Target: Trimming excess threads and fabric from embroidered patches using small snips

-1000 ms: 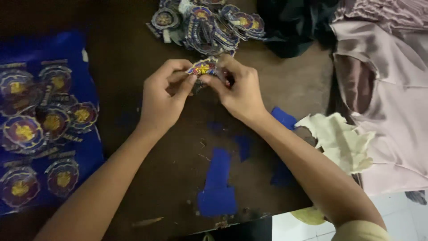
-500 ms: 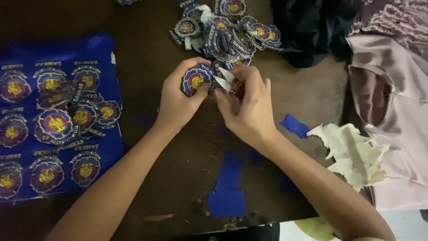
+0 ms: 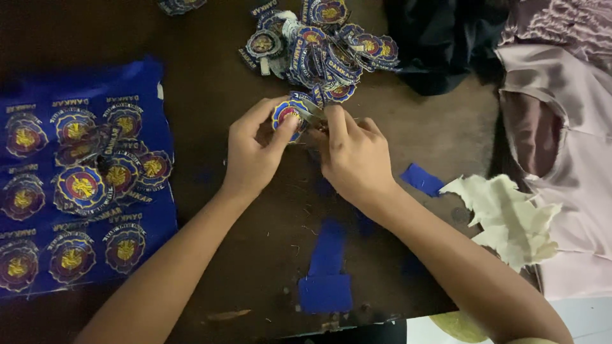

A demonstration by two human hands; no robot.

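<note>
My left hand (image 3: pixel 255 150) pinches a round embroidered badge (image 3: pixel 285 114), blue with a red ring and a yellow centre, just above the dark wooden table (image 3: pixel 210 83). My right hand (image 3: pixel 354 156) is closed at the badge's right edge, its fingers hiding whatever they grip there; a thin metal tip seems to show between the hands. Directly behind the hands lies a heap of cut-out badges (image 3: pixel 322 44) of the same kind.
A blue cloth sheet (image 3: pixel 83 172) with rows of uncut badges and several loose ones lies at the left. Blue fabric scraps (image 3: pixel 326 274) lie near the front edge, a cream backing piece (image 3: pixel 507 216) at the right, pink cloth (image 3: pixel 567 127) and dark fabric (image 3: pixel 440 44) beyond.
The view has shifted, so the heap and the sheet sit lower and further right in the picture. Both hands stay together on the badge, which has turned slightly between the fingers.
</note>
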